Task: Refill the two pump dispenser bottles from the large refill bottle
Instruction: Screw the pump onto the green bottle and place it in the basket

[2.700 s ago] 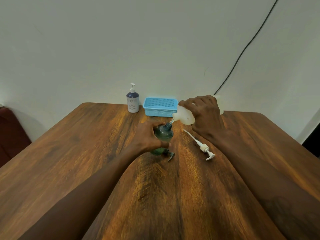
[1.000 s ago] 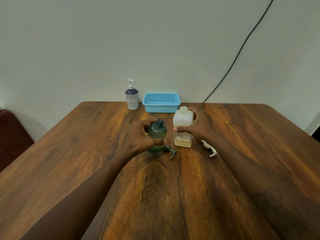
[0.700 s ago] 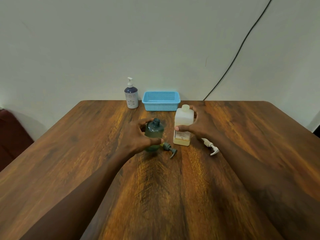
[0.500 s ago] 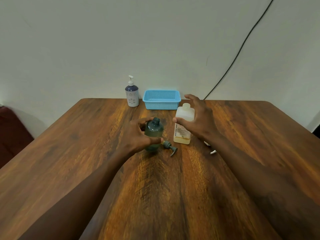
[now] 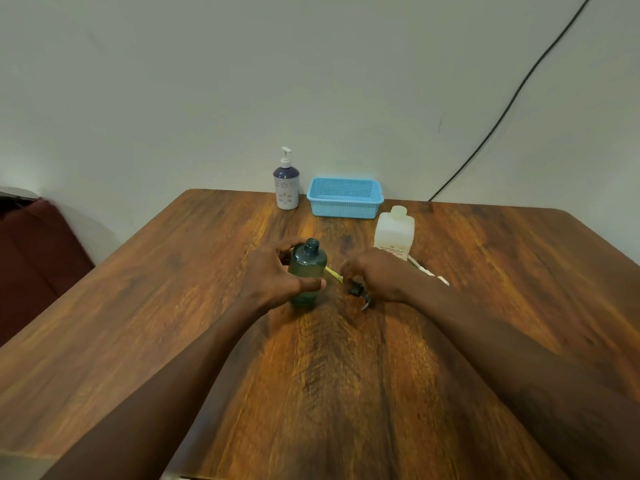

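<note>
Left hand (image 5: 277, 275) wraps the open green bottle (image 5: 306, 268) mid-tabletop (image 5: 173, 306), right hand (image 5: 377, 275) pinches its dark pump (image 5: 358, 292) just beside, and that wet tube could drip or nudge the bottle over.

From my feed, the tabletop (image 5: 346, 393) is wood or wood-look, with strong dark grain and a soft sheen. The green bottle (image 5: 306, 268) looks like tinted, translucent plastic, smooth and slightly glossy. The refill bottle (image 5: 394, 230) is milky, semi-matt plastic with a paper-looking label. The dark pump head (image 5: 358, 292) reads as plastic; I can't judge its finish through the blur. The blue basket (image 5: 344, 202) is perforated plastic mesh. The far dispenser (image 5: 286, 188) has a smooth printed body, material unclear to me. The wall (image 5: 207, 81) is matt.
</note>
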Action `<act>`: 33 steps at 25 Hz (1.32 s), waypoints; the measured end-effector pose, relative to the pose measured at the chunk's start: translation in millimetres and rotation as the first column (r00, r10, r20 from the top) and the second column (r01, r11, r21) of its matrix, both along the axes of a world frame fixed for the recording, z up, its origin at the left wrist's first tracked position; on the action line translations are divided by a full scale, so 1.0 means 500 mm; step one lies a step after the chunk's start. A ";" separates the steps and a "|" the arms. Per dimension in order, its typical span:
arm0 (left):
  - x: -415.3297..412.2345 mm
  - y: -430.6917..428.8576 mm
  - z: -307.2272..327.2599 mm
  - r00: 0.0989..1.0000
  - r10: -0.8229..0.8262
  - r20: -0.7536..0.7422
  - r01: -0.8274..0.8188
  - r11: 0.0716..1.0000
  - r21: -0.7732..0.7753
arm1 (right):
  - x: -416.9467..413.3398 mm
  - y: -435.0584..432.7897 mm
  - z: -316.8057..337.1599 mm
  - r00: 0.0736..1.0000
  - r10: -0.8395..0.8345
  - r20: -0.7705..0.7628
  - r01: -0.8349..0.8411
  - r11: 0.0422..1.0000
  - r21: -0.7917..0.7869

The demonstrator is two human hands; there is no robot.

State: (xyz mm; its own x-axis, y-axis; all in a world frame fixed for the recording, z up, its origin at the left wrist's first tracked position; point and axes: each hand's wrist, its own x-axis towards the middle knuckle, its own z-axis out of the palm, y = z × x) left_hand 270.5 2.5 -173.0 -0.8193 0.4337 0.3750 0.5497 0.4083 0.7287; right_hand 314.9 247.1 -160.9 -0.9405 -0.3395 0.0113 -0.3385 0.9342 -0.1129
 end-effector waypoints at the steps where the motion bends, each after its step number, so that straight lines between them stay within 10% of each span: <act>1: -0.003 -0.005 -0.001 1.000 0.006 0.005 -0.006 1.000 0.007 | -0.005 -0.002 -0.006 0.999 0.014 0.034 -0.016 0.998 0.060; 7: -0.009 -0.018 -0.013 1.000 0.019 0.018 -0.019 0.999 0.028 | -0.017 -0.013 -0.019 0.991 0.134 0.020 -0.136 0.981 0.135; 17: -0.018 -0.032 -0.014 0.995 0.103 0.018 -0.104 0.993 0.060 | 0.002 -0.091 0.119 0.912 -0.191 -0.362 -0.131 0.702 -0.700; 33: -0.002 -0.010 -0.004 0.997 0.079 0.023 -0.081 0.991 0.104 | -0.005 -0.114 0.170 0.932 -0.202 -0.301 -0.148 0.548 -0.824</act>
State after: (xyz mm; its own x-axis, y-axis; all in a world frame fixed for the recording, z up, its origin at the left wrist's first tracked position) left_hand 269.6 -2.7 -175.2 -0.8572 0.3253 0.3992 0.5040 0.3716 0.7797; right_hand 312.6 189.9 -75.9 -0.8227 0.0132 0.5683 -0.4907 0.4882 -0.7217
